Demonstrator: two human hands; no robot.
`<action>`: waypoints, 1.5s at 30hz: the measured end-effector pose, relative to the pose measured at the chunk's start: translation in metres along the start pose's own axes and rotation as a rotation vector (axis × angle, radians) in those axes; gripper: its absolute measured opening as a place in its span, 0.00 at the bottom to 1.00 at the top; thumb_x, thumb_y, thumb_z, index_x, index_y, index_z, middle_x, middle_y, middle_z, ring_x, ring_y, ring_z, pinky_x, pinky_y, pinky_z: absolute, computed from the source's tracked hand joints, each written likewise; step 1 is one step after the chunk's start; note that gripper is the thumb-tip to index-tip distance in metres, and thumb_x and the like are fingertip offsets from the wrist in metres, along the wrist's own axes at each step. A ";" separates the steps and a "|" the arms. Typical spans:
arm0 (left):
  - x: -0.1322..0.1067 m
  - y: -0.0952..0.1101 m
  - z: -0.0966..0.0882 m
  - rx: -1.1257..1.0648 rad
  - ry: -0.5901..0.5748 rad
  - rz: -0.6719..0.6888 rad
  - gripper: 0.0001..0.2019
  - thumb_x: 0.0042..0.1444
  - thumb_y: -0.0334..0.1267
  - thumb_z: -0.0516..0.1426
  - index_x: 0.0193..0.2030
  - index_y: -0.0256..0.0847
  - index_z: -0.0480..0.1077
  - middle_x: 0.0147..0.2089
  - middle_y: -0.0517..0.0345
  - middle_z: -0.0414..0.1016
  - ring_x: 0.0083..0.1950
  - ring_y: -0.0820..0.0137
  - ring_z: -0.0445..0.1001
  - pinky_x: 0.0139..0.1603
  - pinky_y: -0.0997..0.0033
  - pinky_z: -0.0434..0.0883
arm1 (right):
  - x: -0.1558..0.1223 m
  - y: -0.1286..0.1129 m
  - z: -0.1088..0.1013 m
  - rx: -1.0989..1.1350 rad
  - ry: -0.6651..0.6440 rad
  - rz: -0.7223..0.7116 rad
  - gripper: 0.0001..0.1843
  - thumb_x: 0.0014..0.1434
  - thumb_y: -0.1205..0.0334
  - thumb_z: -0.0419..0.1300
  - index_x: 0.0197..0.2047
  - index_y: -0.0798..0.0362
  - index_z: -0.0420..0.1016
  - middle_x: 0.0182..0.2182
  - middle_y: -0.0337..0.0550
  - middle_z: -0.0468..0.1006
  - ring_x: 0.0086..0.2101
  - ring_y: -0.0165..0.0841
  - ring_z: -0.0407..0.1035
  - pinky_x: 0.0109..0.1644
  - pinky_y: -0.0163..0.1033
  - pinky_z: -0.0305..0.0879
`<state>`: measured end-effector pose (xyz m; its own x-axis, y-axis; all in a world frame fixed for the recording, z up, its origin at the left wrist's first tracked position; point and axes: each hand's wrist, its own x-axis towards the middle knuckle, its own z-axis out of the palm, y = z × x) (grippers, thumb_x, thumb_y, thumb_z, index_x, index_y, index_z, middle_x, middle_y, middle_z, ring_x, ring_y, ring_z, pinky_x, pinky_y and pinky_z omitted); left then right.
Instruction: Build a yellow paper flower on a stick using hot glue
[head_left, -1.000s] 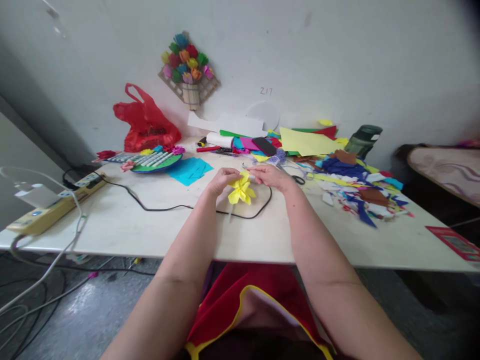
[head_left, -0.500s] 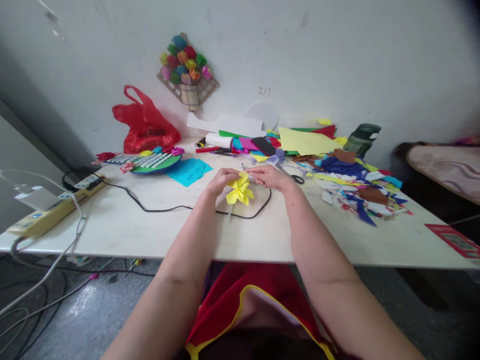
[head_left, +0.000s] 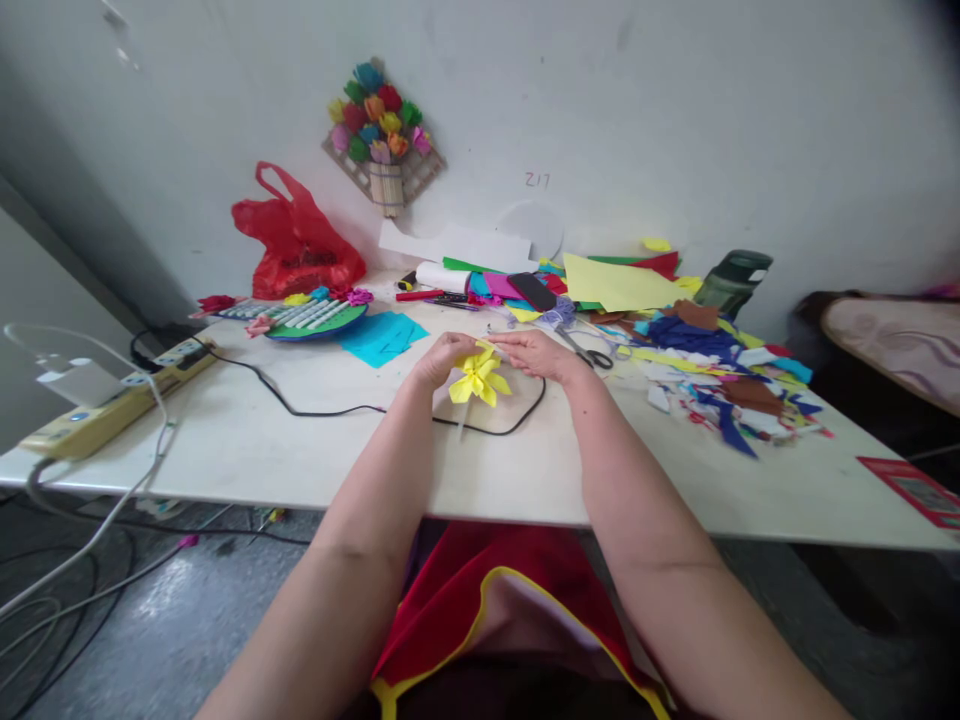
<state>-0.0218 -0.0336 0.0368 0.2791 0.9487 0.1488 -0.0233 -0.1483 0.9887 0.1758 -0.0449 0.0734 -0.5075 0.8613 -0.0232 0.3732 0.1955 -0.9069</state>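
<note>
Between my hands, just above the table, is a yellow paper flower with pointed petals. A pale thin stick shows below its petals. My left hand is closed on the flower's left upper side, its fingertips partly hidden by the petals. Fingers of my right hand are pressed together and reach to the flower's top edge, pinching a petal there. A black cable runs across the tabletop behind the flower.
Scissors lie just right of my right hand, near a heap of paper scraps. Blue paper sheets and a green board with rolled paper are on the left. A power strip, red bag and bottle also stand there.
The flower has turned and tilted slightly between my fingers. Both hands keep their hold, and the whole view has shifted a little.
</note>
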 end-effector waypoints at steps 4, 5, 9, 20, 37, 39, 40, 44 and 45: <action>0.001 -0.003 -0.001 -0.027 -0.018 -0.007 0.10 0.35 0.40 0.61 0.23 0.34 0.75 0.23 0.55 0.74 0.24 0.71 0.69 0.29 0.71 0.64 | 0.000 -0.001 0.000 -0.015 -0.007 -0.003 0.22 0.62 0.57 0.56 0.59 0.52 0.70 0.17 0.27 0.48 0.16 0.19 0.43 0.17 0.26 0.40; 0.001 -0.004 -0.001 -0.034 -0.021 -0.010 0.10 0.36 0.40 0.61 0.23 0.34 0.75 0.23 0.55 0.74 0.24 0.71 0.69 0.29 0.71 0.64 | -0.001 -0.001 0.000 -0.017 -0.013 -0.006 0.23 0.63 0.57 0.56 0.59 0.52 0.70 0.17 0.27 0.48 0.16 0.19 0.43 0.18 0.26 0.40; 0.001 -0.005 -0.001 -0.068 -0.007 -0.013 0.10 0.36 0.40 0.61 0.23 0.33 0.75 0.22 0.56 0.73 0.24 0.71 0.69 0.28 0.71 0.64 | -0.001 -0.002 0.001 -0.022 -0.019 -0.023 0.23 0.62 0.57 0.56 0.59 0.53 0.70 0.17 0.26 0.47 0.17 0.19 0.43 0.18 0.26 0.39; -0.002 0.001 0.004 -0.073 0.047 -0.030 0.12 0.38 0.43 0.61 0.22 0.34 0.72 0.21 0.57 0.72 0.23 0.72 0.68 0.27 0.71 0.63 | 0.007 0.005 0.004 0.023 0.009 -0.143 0.20 0.56 0.59 0.59 0.51 0.54 0.78 0.20 0.30 0.59 0.21 0.21 0.48 0.25 0.31 0.49; 0.000 0.001 0.005 -0.070 0.030 -0.026 0.12 0.37 0.44 0.63 0.21 0.35 0.71 0.21 0.57 0.72 0.25 0.70 0.70 0.29 0.70 0.66 | 0.011 0.012 0.000 -0.114 0.016 -0.258 0.21 0.57 0.57 0.58 0.51 0.56 0.77 0.16 0.29 0.59 0.19 0.22 0.51 0.24 0.30 0.52; 0.000 0.000 0.005 -0.059 0.029 -0.020 0.13 0.37 0.45 0.63 0.21 0.35 0.71 0.21 0.57 0.71 0.24 0.71 0.69 0.29 0.71 0.65 | 0.011 0.012 0.001 -0.109 0.031 -0.262 0.21 0.57 0.56 0.57 0.50 0.58 0.77 0.16 0.30 0.61 0.19 0.22 0.51 0.24 0.30 0.50; 0.000 0.000 0.005 -0.060 0.025 -0.016 0.13 0.38 0.45 0.63 0.21 0.35 0.70 0.21 0.57 0.71 0.24 0.71 0.69 0.28 0.71 0.65 | 0.011 0.012 0.002 -0.105 0.047 -0.260 0.22 0.56 0.55 0.57 0.49 0.59 0.78 0.16 0.30 0.61 0.19 0.22 0.51 0.23 0.31 0.50; -0.001 0.002 0.006 -0.059 0.008 0.009 0.13 0.38 0.44 0.64 0.21 0.35 0.70 0.21 0.58 0.70 0.22 0.73 0.67 0.27 0.72 0.63 | 0.013 0.011 0.007 -0.093 0.126 -0.254 0.21 0.55 0.52 0.57 0.41 0.60 0.80 0.16 0.31 0.61 0.19 0.23 0.53 0.23 0.31 0.50; -0.001 0.003 0.007 -0.049 0.007 0.015 0.13 0.39 0.44 0.63 0.21 0.35 0.70 0.21 0.58 0.70 0.22 0.73 0.67 0.27 0.72 0.63 | 0.013 0.010 0.008 -0.094 0.142 -0.256 0.21 0.54 0.51 0.57 0.39 0.60 0.80 0.16 0.32 0.61 0.19 0.23 0.53 0.23 0.31 0.50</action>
<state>-0.0156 -0.0373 0.0392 0.2714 0.9485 0.1633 -0.0742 -0.1485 0.9861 0.1671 -0.0354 0.0605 -0.4835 0.8338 0.2664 0.3205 0.4518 -0.8326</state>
